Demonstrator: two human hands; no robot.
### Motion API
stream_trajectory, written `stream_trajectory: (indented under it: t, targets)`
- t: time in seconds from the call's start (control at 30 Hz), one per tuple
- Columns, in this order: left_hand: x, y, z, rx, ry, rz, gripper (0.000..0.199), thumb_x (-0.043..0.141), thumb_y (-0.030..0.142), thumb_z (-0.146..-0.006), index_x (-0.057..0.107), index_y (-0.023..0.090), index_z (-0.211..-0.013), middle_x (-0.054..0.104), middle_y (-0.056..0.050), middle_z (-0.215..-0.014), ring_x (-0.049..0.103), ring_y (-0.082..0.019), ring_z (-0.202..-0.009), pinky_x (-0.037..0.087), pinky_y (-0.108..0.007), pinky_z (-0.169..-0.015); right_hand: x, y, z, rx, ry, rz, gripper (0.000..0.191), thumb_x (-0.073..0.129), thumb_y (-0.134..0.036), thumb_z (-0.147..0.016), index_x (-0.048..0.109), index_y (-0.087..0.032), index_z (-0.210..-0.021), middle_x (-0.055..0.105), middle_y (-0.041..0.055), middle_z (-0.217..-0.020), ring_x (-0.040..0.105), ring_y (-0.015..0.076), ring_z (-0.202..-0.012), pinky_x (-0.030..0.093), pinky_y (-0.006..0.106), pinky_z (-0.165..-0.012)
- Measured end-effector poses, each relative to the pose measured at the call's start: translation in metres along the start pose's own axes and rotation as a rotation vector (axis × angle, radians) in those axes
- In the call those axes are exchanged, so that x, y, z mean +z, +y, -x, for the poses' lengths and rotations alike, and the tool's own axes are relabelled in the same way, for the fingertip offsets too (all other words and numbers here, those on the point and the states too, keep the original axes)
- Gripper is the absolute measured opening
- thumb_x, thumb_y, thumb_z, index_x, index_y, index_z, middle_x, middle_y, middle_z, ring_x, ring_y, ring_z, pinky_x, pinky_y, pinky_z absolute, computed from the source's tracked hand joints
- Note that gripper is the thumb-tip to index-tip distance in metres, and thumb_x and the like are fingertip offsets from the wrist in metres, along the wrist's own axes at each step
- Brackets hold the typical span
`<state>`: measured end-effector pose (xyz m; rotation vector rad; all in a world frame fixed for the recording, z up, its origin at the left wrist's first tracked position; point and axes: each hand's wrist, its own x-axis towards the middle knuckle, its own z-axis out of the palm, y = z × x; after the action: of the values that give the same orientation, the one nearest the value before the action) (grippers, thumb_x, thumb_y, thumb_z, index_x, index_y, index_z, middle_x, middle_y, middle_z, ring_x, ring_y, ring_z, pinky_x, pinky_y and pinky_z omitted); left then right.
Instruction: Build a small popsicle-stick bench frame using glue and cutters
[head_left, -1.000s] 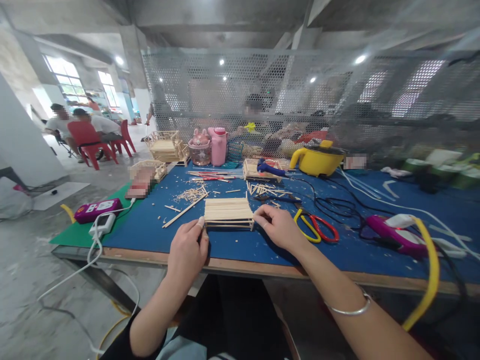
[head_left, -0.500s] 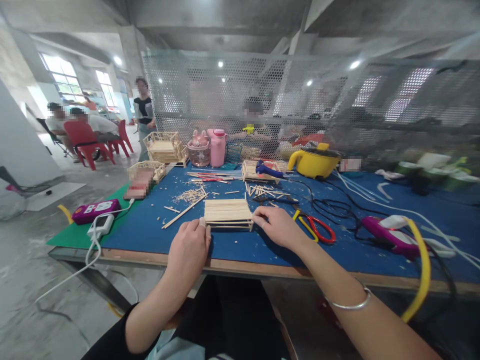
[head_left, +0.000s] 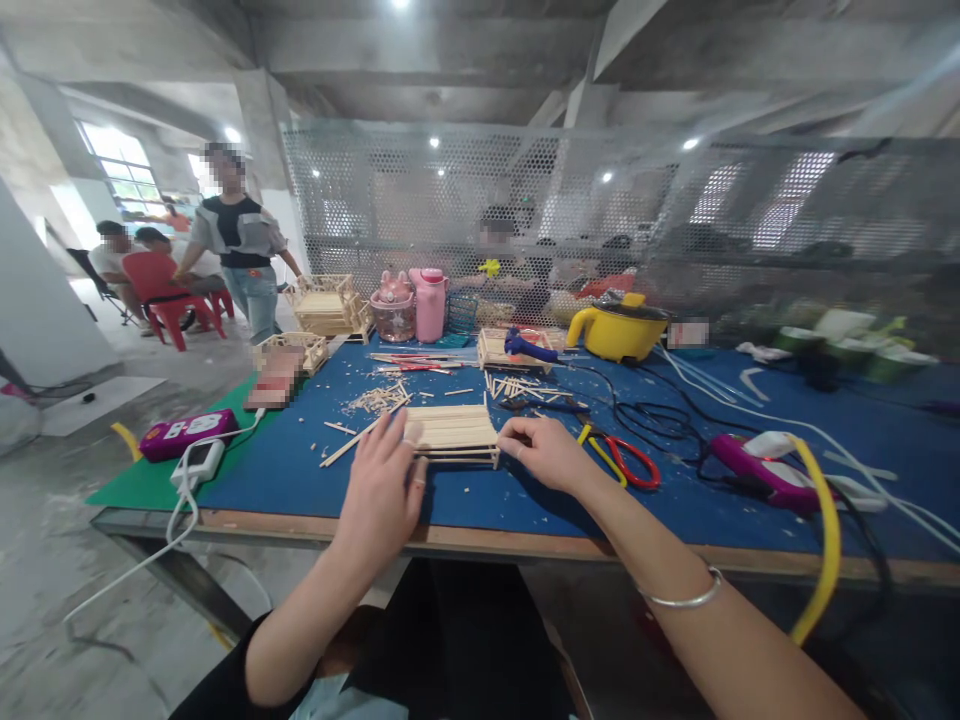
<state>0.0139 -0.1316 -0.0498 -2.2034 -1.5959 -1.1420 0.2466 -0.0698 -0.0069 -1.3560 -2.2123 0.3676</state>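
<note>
A small platform of pale wooden sticks (head_left: 453, 428) stands on the blue table mat in front of me, its top a row of flat lengths over thin rails. At its left end is my left hand (head_left: 382, 480), fingers stretched out and slightly apart, the fingertips over the platform's left edge. My right hand (head_left: 546, 452) has its thumb and fingers pinched at the platform's right front corner. Behind the platform lie short cut sticks (head_left: 521, 386) and a heap of scraps (head_left: 377, 397). One longer stick (head_left: 346, 446) lies to the left, partly behind my left hand.
A blue glue gun (head_left: 529, 345) rests on another stick model (head_left: 495, 350). Red-and-yellow-handled scissors (head_left: 634, 462), black cables and a purple power strip (head_left: 761, 475) lie right. A yellow pot (head_left: 619, 332) and pink bottle (head_left: 430, 305) stand behind. A person (head_left: 238, 240) is beyond the table's left.
My left hand has loosened, its fingers lifting and stretching forward over the platform's left end. My right hand stays at the right corner. The person at the left has come closer.
</note>
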Motion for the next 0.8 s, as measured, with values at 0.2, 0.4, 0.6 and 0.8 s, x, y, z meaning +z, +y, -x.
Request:
stream_trajectory:
  t: [0.2,0.4,0.6,0.8]
  targets:
    - [0.024,0.031,-0.017,0.239,-0.234,-0.163,0.041,0.037,0.026,-0.093,0.046,0.016,-0.131,0.044,-0.01,-0.142,0.038,-0.027,-0.132,0.028,-0.052,-0.108,0.003,0.002,0.001,-0.003,0.016,-0.007,0.019,0.052,-0.03,-0.08,0.065,-0.018,-0.072,0.066,-0.0003,-0.067,0.055,0.0139,-0.062,0.038,0.024,-0.061]
    - [0.029,0.029,-0.02,0.261,-0.272,-0.191,0.041,0.04,0.028,-0.092,0.046,0.013,-0.13,0.047,-0.012,-0.139,0.043,-0.027,-0.128,0.035,-0.048,-0.104,0.005,0.004,0.0,0.005,0.027,-0.014,0.019,0.053,-0.029,-0.08,0.065,-0.018,-0.072,0.067,-0.0002,-0.069,0.056,0.0139,-0.063,0.038,0.024,-0.062]
    - [0.026,0.034,-0.034,0.279,-0.254,-0.147,0.029,0.04,0.022,-0.091,0.059,0.013,-0.112,0.062,-0.014,-0.119,0.056,-0.025,-0.112,0.045,-0.041,-0.093,0.007,0.001,0.003,-0.01,0.056,-0.037,0.018,0.053,-0.026,-0.08,0.066,-0.017,-0.073,0.068,0.0006,-0.07,0.057,0.0145,-0.065,0.039,0.025,-0.064]
    - [0.024,0.034,-0.04,0.183,-0.121,0.005,0.026,0.041,0.028,-0.091,0.063,0.017,-0.103,0.068,-0.009,-0.103,0.062,-0.022,-0.094,0.048,-0.036,-0.083,0.011,0.002,0.013,-0.12,0.167,-0.035,0.016,0.051,-0.023,-0.085,0.064,-0.019,-0.076,0.067,0.0024,-0.078,0.058,0.0163,-0.076,0.041,0.027,-0.072]
